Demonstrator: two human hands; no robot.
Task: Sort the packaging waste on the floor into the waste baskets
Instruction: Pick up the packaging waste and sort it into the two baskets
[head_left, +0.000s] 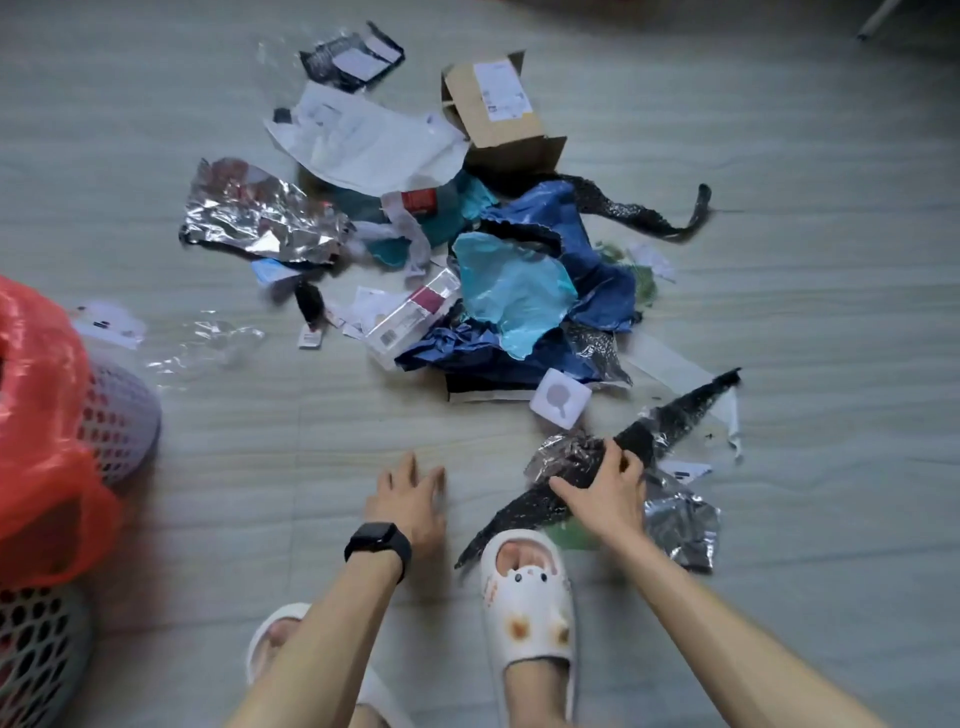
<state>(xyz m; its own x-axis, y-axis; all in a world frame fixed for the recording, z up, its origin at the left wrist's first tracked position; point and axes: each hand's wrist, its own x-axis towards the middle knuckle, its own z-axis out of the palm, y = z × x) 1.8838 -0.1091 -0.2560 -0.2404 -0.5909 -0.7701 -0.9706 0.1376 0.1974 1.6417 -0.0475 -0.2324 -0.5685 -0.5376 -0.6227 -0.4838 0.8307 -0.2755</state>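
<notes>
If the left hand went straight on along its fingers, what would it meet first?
Bare floor first, then probably the near edge of the dark blue plastic bag, beside the white-and-maroon carton; depth is unclear.

Packaging waste (519, 291) heaped loosely on floor (805, 234).
Open cardboard box (498, 111) at far edge; two perforated baskets (122, 421) at left, red bag (36, 415) on top.

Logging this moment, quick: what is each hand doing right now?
Left hand: open, fingers spread, holding nothing.
Right hand: grips the black plastic wrapper.
</notes>
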